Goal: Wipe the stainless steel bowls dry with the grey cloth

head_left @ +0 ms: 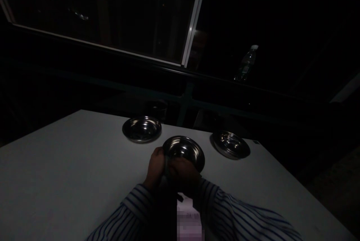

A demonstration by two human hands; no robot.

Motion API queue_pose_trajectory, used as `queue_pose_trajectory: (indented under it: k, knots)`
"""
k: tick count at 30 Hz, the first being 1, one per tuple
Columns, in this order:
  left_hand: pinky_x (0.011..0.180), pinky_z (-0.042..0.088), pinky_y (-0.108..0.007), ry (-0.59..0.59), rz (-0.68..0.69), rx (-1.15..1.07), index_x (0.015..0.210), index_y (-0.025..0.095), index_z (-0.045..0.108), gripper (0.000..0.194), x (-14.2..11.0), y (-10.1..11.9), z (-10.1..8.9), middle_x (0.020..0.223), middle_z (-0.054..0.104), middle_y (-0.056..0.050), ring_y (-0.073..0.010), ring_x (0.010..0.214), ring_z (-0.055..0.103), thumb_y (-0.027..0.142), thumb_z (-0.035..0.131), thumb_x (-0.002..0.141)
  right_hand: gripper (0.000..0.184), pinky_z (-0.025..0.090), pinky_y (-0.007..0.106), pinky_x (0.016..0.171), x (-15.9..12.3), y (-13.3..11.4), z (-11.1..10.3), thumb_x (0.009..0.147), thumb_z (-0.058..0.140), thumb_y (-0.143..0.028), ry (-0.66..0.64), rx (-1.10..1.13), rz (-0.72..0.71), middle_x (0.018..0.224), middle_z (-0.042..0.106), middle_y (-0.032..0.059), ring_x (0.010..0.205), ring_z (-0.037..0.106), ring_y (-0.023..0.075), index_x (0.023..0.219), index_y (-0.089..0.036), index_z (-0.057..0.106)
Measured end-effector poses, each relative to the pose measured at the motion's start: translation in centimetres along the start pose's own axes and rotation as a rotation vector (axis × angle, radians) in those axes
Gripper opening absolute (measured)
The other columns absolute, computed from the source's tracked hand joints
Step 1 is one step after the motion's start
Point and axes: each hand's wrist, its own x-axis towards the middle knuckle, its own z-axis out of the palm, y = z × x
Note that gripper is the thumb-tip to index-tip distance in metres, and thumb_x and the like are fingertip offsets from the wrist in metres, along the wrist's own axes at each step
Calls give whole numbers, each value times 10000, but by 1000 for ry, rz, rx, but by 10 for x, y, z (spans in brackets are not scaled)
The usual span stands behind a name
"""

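A shiny metal bowl [194, 149] is at the near middle of the white table, partly covered by my hands. My left hand [156, 164] is closed at the bowl's left rim, seemingly gripping it. My right hand [185, 173] reaches over the bowl's near side with its fingers curled toward my left hand. Between the two hands a small greenish, cloth-like piece [167, 166] shows, pinched by the right fingers; the dim light blurs its edges. Striped sleeves cover both forearms.
A second metal bowl [142, 130] stands farther back on the left, and stacked-looking metal bowls [231, 145] are on the right of the white table [70, 166]. Beyond the table, a plastic bottle [247, 63] stands on a dark ledge beside a window frame [194, 20].
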Motion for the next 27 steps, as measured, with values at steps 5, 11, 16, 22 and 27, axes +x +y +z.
queue_pose_trajectory:
  k: [5, 11, 16, 22, 27]
  knots:
    - [846, 437, -345, -5, -7, 50, 844, 134, 603, 284, -2, 2, 0, 960, 675, -142, -225, 934, 609, 193, 327, 811, 271, 405, 277, 843, 15, -3, -2, 890, 392, -184, 103, 20, 81, 1021, 653, 109, 966, 589, 194, 950, -132, 651]
    - [824, 442, -313, -2, -16, -5, 865, 155, 592, 297, -3, -2, 4, 963, 674, -128, -207, 928, 617, 204, 299, 840, 270, 397, 241, 872, 39, -2, -8, 872, 440, -181, 152, 37, 134, 1081, 651, 76, 1034, 580, 175, 1037, -185, 653]
    - [667, 468, -303, -14, -32, -77, 814, 159, 585, 269, -4, -4, 6, 800, 664, -94, -208, 758, 634, 282, 347, 824, 227, 423, 305, 871, 61, 10, -17, 870, 471, -181, 148, -2, 224, 1062, 642, 103, 1025, 582, 202, 997, -165, 659]
    - [393, 390, -263, -37, -94, -168, 906, 169, 540, 308, -7, -8, 11, 559, 557, 4, -155, 407, 525, 365, 314, 836, 194, 453, 409, 887, 85, 29, -26, 889, 527, -280, 121, 8, 330, 1089, 601, 66, 1018, 567, 190, 1001, -142, 607]
    - [345, 353, -241, -33, -103, -196, 943, 174, 514, 281, -6, -11, 11, 476, 492, 53, -123, 309, 445, 350, 319, 840, 191, 448, 416, 901, 88, 59, -50, 870, 563, -278, 217, 168, 448, 1088, 598, 71, 1028, 564, 197, 995, -141, 605]
